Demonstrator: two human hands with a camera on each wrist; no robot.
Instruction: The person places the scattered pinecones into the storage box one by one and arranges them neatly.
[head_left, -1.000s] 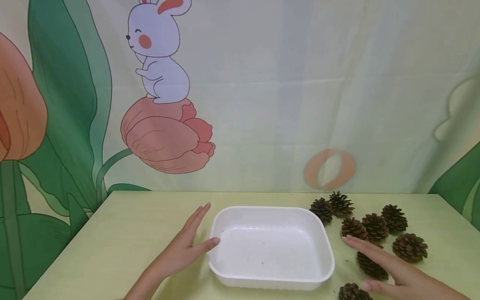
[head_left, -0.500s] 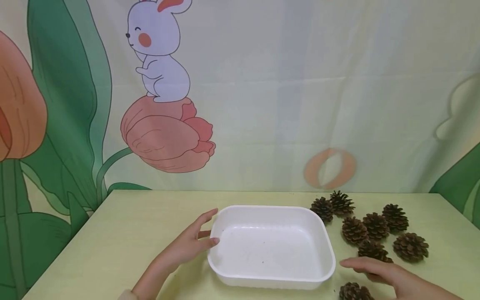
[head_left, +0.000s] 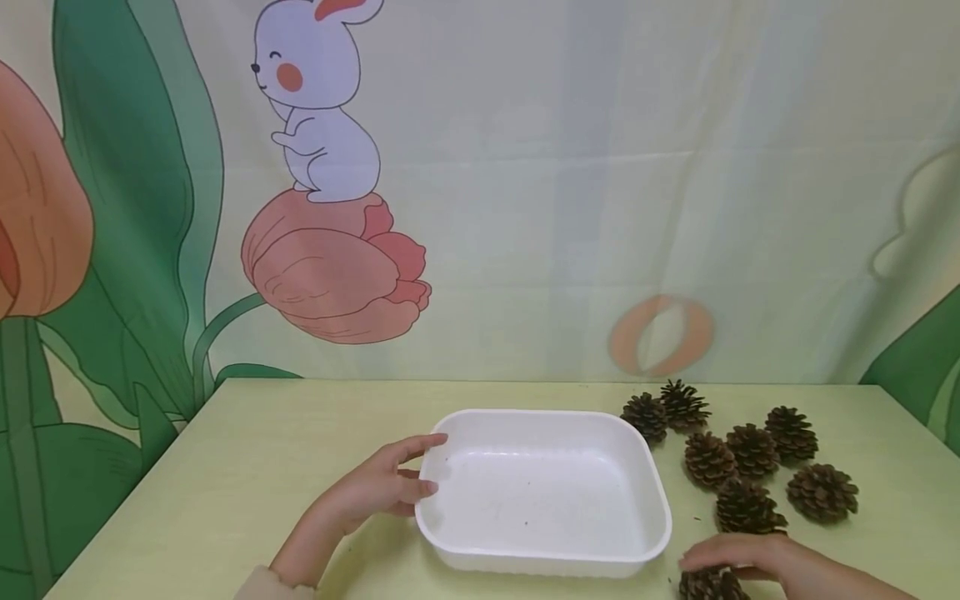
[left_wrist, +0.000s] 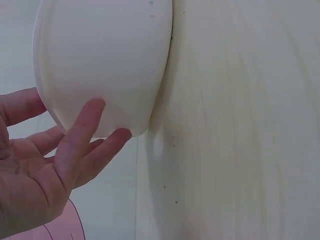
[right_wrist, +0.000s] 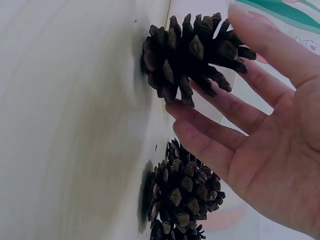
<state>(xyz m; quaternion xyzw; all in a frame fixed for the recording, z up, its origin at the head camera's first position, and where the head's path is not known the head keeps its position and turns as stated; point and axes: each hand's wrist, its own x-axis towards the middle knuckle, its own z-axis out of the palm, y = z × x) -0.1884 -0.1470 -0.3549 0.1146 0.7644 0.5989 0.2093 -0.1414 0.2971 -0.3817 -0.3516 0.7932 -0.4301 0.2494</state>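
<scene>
Pine cone (head_left: pixel 711 585): lying at near right on the table (head_left: pixel 300 437), directly under the right hand (head_left: pixel 783 562), with fingers spread part-open around it and without a firm hold evident. Judged light, stiff and rough, unlikely to slip, possibly brittle at the scale tips; best taken around the widest scales, gently. Noted farther left: white tray (head_left: pixel 540 565), gripped at its left rim by the left hand (head_left: pixel 384 481), thumb opposing fingers. Noted at far right: further pine cones (head_left: pixel 752 452), loosely grouped.

At the head view's lower right, the right hand (head_left: pixel 761 553) and bottom edge hide part of a pine cone (head_left: pixel 708 586); upper left, the printed rabbit (head_left: pixel 330 158) has cropped ears (head_left: pixel 348 8). Specks (head_left: pixel 527 523) in the tray (head_left: pixel 543 559) are too small to tell.
</scene>
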